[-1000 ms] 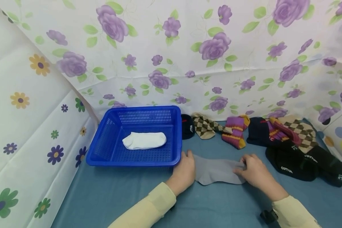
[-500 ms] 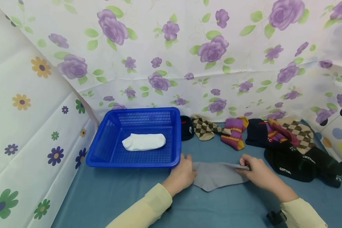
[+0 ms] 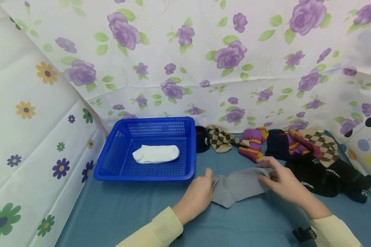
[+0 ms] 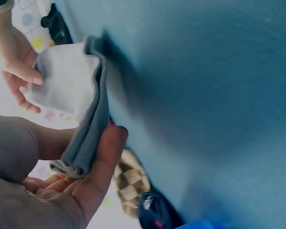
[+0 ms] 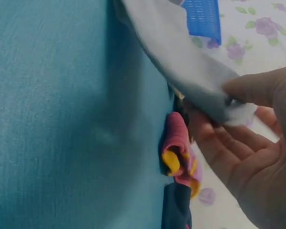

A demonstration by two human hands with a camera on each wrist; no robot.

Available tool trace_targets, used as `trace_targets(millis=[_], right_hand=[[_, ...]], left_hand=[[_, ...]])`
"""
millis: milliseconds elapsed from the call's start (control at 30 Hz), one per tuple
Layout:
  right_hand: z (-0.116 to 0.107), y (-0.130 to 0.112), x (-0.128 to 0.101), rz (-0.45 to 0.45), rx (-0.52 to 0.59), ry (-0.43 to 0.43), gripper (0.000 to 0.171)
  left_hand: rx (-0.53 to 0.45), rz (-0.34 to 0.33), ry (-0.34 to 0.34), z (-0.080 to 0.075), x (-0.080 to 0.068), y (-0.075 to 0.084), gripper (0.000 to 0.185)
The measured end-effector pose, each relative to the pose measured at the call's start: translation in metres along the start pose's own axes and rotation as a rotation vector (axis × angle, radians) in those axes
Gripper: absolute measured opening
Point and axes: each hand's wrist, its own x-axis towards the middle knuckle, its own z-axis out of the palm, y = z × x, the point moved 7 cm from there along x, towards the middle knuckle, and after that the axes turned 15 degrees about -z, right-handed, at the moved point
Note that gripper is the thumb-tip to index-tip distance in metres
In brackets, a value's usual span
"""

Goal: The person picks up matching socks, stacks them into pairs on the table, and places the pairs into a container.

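A grey ankle sock (image 3: 239, 187) stretches between both hands, just over the blue cloth. My left hand (image 3: 196, 195) pinches its ribbed cuff, thumb on one side and fingers on the other; the layered cuff edge (image 4: 88, 129) shows in the left wrist view. At the sock's other end, my right hand (image 3: 284, 181) has its thumb on one face and fingers behind, as the right wrist view shows around the grey fabric (image 5: 195, 71). A folded white sock (image 3: 156, 153) lies in the blue basket (image 3: 145, 178), left of my left hand.
Along the back wall lie a navy sock (image 3: 201, 139), a checkered sock (image 3: 219, 139) and a purple striped sock (image 3: 251, 142). A heap of black socks (image 3: 315, 178) and other patterned ones sits at right. Flowered sheets (image 3: 173, 51) hang behind and at the sides.
The grey sock lay flatter before; its right end is now raised and tilted up. My right hand has shifted its fingers at that end, and my left hand has turned around the cuff.
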Motion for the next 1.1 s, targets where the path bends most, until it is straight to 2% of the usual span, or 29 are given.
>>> trace_targets(millis=[100,233,300,433,533,667,733,833,933,1033,1100], right_hand=[[-0.005,-0.007,0.002,-0.046,0.024,0.041,0.040],[-0.013,-0.018,0.005,-0.121,-0.060,0.109,0.023],[-0.017,-0.024,0.006,-0.151,-0.103,0.135,0.022],[-0.022,-0.038,0.014,-0.192,-0.128,0.147,0.029],[-0.025,-0.053,0.028,-0.235,-0.143,0.154,0.025],[-0.028,-0.075,0.048,-0.282,-0.168,0.197,0.029],[-0.029,-0.087,0.058,-0.311,-0.184,0.229,0.032],[-0.028,-0.104,0.075,-0.349,-0.198,0.255,0.034],[-0.022,-0.120,0.095,-0.359,-0.201,0.240,0.034],[-0.010,-0.132,0.117,-0.358,-0.194,0.212,0.034],[0.000,-0.141,0.132,-0.367,-0.195,0.191,0.033]], left_hand=[[-0.058,0.015,0.008,-0.014,-0.004,0.004,0.030],[-0.151,0.016,0.035,-0.038,-0.005,0.005,0.040],[-0.194,0.031,0.062,-0.051,-0.005,0.005,0.040],[-0.270,0.104,0.141,-0.081,-0.003,0.002,0.032],[-0.312,0.157,0.210,-0.105,-0.003,-0.005,0.024],[-0.335,0.228,0.303,-0.138,-0.003,-0.017,0.016],[-0.338,0.253,0.358,-0.152,-0.002,-0.023,0.018],[-0.326,0.248,0.436,-0.172,0.000,-0.035,0.024],[-0.292,0.201,0.486,-0.188,0.002,-0.048,0.019],[-0.253,0.155,0.513,-0.203,0.003,-0.064,0.014],[-0.221,0.119,0.522,-0.212,0.003,-0.076,0.017]])
